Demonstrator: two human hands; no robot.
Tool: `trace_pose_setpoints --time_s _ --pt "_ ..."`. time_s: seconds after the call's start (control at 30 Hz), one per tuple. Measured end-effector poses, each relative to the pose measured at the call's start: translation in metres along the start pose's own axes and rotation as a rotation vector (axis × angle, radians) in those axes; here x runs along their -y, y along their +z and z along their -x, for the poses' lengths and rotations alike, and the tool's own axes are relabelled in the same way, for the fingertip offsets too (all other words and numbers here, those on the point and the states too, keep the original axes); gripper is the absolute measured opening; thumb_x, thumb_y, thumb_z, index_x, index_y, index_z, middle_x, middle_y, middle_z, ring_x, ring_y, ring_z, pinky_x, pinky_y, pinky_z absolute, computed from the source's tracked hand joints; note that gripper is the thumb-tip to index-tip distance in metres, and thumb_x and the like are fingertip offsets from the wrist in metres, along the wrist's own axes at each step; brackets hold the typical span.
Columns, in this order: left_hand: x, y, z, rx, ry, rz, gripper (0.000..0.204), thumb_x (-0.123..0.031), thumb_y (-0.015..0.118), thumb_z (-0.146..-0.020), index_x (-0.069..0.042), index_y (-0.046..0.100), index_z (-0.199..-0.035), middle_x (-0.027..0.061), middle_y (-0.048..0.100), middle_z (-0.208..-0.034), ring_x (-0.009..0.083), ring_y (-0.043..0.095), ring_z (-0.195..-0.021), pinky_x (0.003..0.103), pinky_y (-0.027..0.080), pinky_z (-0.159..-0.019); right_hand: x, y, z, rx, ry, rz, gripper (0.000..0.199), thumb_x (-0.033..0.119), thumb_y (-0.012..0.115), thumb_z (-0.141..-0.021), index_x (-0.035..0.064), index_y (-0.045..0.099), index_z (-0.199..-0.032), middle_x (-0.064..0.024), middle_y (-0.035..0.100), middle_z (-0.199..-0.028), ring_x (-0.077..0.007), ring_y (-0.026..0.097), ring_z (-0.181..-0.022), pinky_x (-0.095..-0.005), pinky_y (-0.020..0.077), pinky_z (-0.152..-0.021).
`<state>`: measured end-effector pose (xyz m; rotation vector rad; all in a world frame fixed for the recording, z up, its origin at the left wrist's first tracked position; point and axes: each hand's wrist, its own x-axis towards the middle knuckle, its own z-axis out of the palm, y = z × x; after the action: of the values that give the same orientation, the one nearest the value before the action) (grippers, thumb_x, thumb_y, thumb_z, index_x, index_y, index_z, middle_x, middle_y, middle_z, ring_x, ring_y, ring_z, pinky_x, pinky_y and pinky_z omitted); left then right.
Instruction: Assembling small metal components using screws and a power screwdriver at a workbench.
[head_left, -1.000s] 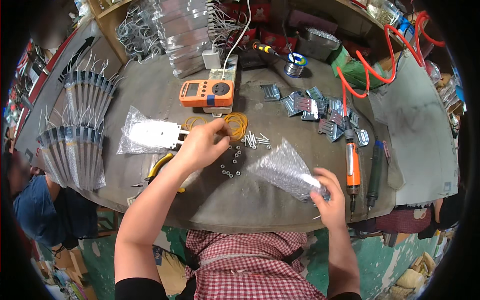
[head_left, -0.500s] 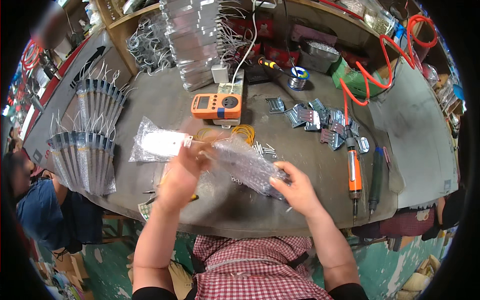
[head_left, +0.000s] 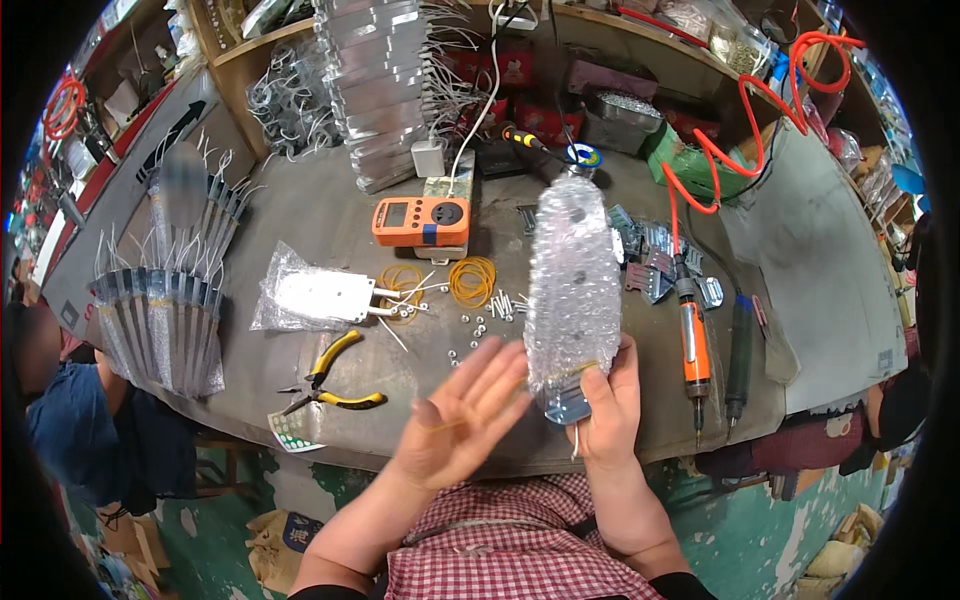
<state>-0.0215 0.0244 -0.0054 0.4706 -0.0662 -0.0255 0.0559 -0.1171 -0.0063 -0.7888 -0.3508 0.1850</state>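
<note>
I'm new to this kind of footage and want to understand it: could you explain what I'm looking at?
There is no machine doing the work here; these are a person's two bare hands. The view looks down from a wide fisheye camera on that person's head, so straight edges bend near the rim.

The right hand holds a long bubble-wrapped piece raised before the person. The left hand is open, its fingertips close to the piece's edge; whether they touch it is hard to tell.

On the grey table lie yellow-handled pliers, an orange meter, yellow rubber bands, small screws and, to the right, an orange power screwdriver.
</note>
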Motion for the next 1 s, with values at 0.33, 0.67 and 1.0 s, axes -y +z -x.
trace_pose_setpoints --time_s 0.33,0.67,1.0 --pt "-0.016 -0.061 0.059 0.268 -0.417 -0.377 0.096 -0.062 0.055 -0.076 0.002 0.019 -0.137 0.0159 0.027 -0.141 0.0302 0.027 -0.130 0.044 0.020 -0.109 0.060 -0.010 0.007 0.764 0.295 1.013 0.034 0.007 0.070 -0.073 0.0019 0.051 -0.102 -0.0111 0.059 -0.094 -0.0197 0.059 -0.083 -0.0314 0.0492 -0.070" --pt "-0.003 -0.071 0.111 0.529 -0.385 -0.135 0.113 -0.073 0.055 -0.061 -0.001 0.018 -0.139 0.0166 0.019 -0.145 0.0295 0.014 -0.135 0.046 0.014 -0.108 0.063 0.022 0.026 1.001 0.551 1.013 0.027 0.008 0.064 -0.077 0.0045 0.054 -0.103 -0.0141 0.058 -0.094 -0.0285 0.058 -0.085 -0.0344 0.0461 -0.076" --pt "-0.076 0.014 0.070 0.228 -0.233 -1.749 0.065 -0.045 0.073 -0.061 0.005 0.051 -0.096 0.0181 0.053 -0.094 0.0375 0.052 -0.088 0.044 0.042 -0.080 0.014 0.072 0.022 0.877 0.371 1.285 0.032 0.009 0.070 -0.067 0.0015 0.052 -0.092 -0.0130 0.062 -0.078 -0.0178 0.062 -0.073 -0.0323 0.0486 -0.064"
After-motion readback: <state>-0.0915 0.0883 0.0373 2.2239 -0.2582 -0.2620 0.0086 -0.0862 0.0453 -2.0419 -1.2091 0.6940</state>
